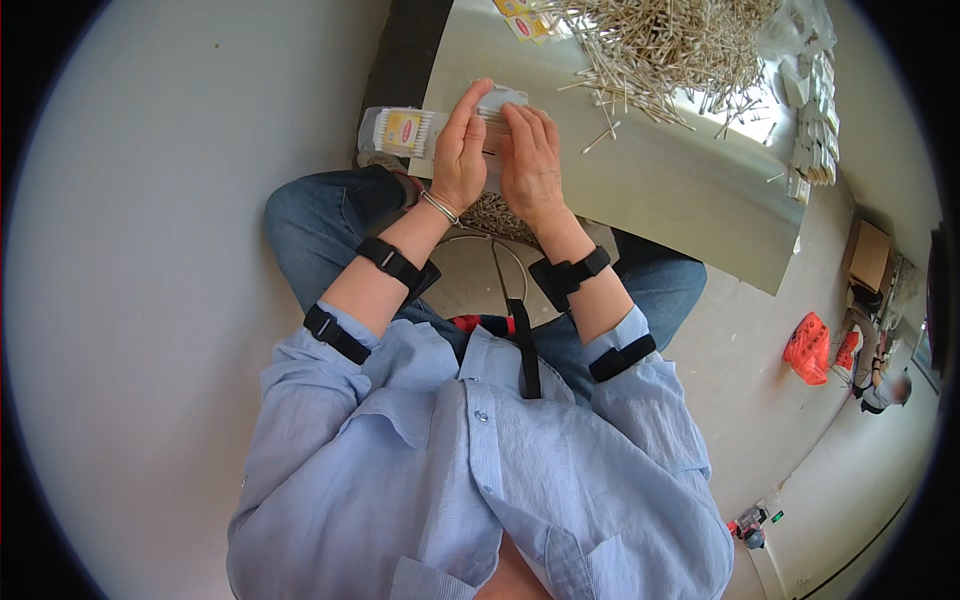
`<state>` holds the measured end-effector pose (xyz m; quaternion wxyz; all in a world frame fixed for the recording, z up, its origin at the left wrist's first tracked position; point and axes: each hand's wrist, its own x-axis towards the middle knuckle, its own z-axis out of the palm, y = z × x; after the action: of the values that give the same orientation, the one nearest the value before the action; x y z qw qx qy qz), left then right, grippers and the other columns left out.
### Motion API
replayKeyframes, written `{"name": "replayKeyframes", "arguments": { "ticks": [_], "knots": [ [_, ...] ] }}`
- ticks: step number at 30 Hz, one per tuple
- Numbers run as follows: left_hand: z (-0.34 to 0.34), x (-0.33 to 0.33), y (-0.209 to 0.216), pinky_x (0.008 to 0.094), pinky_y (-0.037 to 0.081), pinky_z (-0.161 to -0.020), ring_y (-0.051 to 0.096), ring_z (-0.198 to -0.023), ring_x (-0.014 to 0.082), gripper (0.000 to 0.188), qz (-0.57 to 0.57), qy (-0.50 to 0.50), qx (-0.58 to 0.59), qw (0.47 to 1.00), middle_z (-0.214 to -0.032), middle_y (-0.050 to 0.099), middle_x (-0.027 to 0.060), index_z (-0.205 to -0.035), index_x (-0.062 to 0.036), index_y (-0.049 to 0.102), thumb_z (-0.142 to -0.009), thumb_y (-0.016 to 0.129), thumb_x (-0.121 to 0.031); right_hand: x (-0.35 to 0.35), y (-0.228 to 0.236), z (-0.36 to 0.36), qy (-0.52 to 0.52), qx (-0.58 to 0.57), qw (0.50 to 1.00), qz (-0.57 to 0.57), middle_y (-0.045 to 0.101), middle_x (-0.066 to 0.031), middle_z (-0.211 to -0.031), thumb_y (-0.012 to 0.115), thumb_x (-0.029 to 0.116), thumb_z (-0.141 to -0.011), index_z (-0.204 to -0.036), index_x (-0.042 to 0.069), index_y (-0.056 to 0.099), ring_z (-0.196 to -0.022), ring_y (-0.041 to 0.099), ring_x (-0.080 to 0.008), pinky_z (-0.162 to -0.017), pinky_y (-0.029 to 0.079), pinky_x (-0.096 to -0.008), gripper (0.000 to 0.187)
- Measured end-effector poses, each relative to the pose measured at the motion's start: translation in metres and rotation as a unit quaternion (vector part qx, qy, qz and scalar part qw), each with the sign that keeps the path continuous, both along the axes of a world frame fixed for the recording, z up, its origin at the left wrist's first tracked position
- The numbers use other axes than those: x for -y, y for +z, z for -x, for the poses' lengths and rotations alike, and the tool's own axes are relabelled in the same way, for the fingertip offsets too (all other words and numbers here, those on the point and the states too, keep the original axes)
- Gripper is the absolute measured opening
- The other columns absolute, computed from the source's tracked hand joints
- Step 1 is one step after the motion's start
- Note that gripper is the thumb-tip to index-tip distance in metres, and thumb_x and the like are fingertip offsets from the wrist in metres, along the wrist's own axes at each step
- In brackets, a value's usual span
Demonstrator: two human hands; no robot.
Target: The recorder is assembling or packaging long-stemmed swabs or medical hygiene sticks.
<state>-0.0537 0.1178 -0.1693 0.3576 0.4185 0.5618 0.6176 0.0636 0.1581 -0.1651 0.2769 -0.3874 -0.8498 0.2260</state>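
Observation:
Near the table's front edge, my left hand (461, 160) and my right hand (533, 165) close in from both sides on a clear plastic packet (502, 98) with pale contents, probably cotton swabs. My left fingers lie together along its left side, and my right fingers curve over its right side. Much of the packet is hidden between the palms. Just left of my left hand lies a flat clear pack of cotton swabs (403, 130) with a yellow and red label.
A large heap of loose cotton swabs (680, 50) covers the far part of the metal tabletop (680, 190). Yellow cards (525, 22) lie at the back; stacked packs (817, 120) line the right edge. More swabs (490, 215) show below the front edge. A red bag (807, 348) sits on the floor.

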Motion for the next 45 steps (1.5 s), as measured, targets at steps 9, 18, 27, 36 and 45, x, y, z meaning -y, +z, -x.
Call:
{"name": "replayKeyframes", "arguments": {
  "ticks": [9, 18, 27, 36, 45],
  "knots": [
    [0.001, 0.004, 0.002, 0.0319, 0.026, -0.113, 0.039, -0.134, 0.0218, 0.043, 0.01, -0.033, 0.014, 0.999, -0.141, 0.045, 0.013, -0.139, 0.0002, 0.04, -0.104, 0.033, -0.022, -0.002, -0.007, -0.002, -0.071, -0.223, 0.958, 0.163, 0.053, -0.0179, -0.127, 0.047, 0.007, -0.094, -0.127, 0.0, 0.05, -0.121, 0.048, -0.0331, -0.106, 0.035, -0.0411, 0.034],
    [-0.003, 0.001, 0.003, 0.0318, 0.028, -0.111, 0.042, -0.132, 0.0226, 0.043, 0.016, -0.014, -0.065, 0.998, -0.138, 0.049, 0.0125, -0.136, -0.0007, 0.045, -0.103, 0.035, -0.025, 0.006, -0.003, 0.004, -0.095, -0.335, 0.91, 0.226, 0.055, -0.0169, -0.129, 0.035, 0.029, -0.103, -0.129, -0.003, 0.049, -0.122, 0.049, -0.0264, -0.104, 0.036, -0.0363, 0.043],
    [0.004, 0.002, 0.0, 0.0316, 0.028, -0.112, 0.041, -0.131, 0.0197, 0.04, 0.014, -0.031, 0.075, 0.997, -0.136, 0.05, 0.0119, -0.135, 0.0023, 0.044, -0.103, 0.034, -0.02, 0.003, 0.024, -0.028, 0.023, -0.025, 0.998, 0.045, 0.039, -0.0208, -0.141, 0.076, 0.012, -0.07, -0.136, 0.001, 0.039, -0.133, 0.032, -0.0405, -0.11, 0.03, -0.0451, 0.076],
    [0.003, 0.001, -0.001, 0.0323, 0.024, -0.115, 0.039, -0.133, 0.0203, 0.042, 0.002, -0.035, 0.099, 0.994, -0.138, 0.046, 0.0144, -0.136, 0.0053, 0.041, -0.103, 0.033, -0.019, -0.001, 0.009, -0.031, 0.016, 0.0, 0.999, 0.047, 0.04, -0.0187, -0.141, 0.074, 0.006, -0.073, -0.136, 0.001, 0.039, -0.133, 0.034, -0.0381, -0.109, 0.033, -0.044, 0.073],
    [0.002, 0.001, -0.002, 0.0322, 0.024, -0.114, 0.038, -0.133, 0.0213, 0.045, -0.006, -0.038, 0.036, 0.999, -0.138, 0.046, 0.0147, -0.136, 0.0066, 0.041, -0.103, 0.031, -0.022, 0.006, -0.001, -0.002, -0.076, -0.267, 0.948, 0.157, 0.042, -0.0231, -0.141, 0.042, 0.007, -0.097, -0.133, -0.004, 0.043, -0.136, 0.034, -0.037, -0.112, 0.028, -0.0409, 0.037]
  ]
}}
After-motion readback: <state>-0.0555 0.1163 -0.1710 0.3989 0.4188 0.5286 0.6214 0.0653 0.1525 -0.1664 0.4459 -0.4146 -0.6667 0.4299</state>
